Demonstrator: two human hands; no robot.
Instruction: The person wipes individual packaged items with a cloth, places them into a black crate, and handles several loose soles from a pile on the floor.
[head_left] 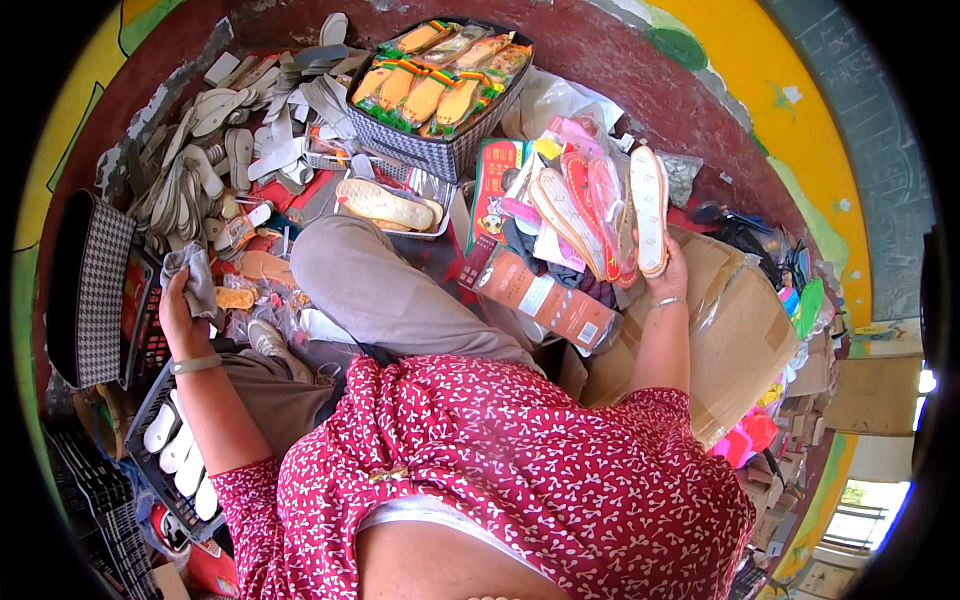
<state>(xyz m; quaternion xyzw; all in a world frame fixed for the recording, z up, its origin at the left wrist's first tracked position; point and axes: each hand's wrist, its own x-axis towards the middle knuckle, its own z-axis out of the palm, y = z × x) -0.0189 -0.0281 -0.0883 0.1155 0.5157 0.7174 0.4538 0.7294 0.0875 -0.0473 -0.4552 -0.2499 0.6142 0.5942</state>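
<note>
My left hand [180, 318] is closed on a crumpled grey cloth [198, 278], out to the left beside my bent knee. A small orange insole [235, 299] lies close to that hand. On the right, my right hand [664, 272] grips the lower end of a white insole with a brown edge [650, 205], held upright. Just left of it, pink, red and white insoles [590, 205] lie in a pile, some in clear wrapping. Below them rests a brown printed box [545, 300]. My right forearm reaches over a large cardboard carton [725, 320].
At the back, a woven basket [430, 150] holds several wrapped orange insoles. A heap of grey and white soles [200, 170] spreads along the far left wall. Cream insoles [385, 203] sit in a tray ahead of my knee. A crate [150, 445] with white soles stands at left.
</note>
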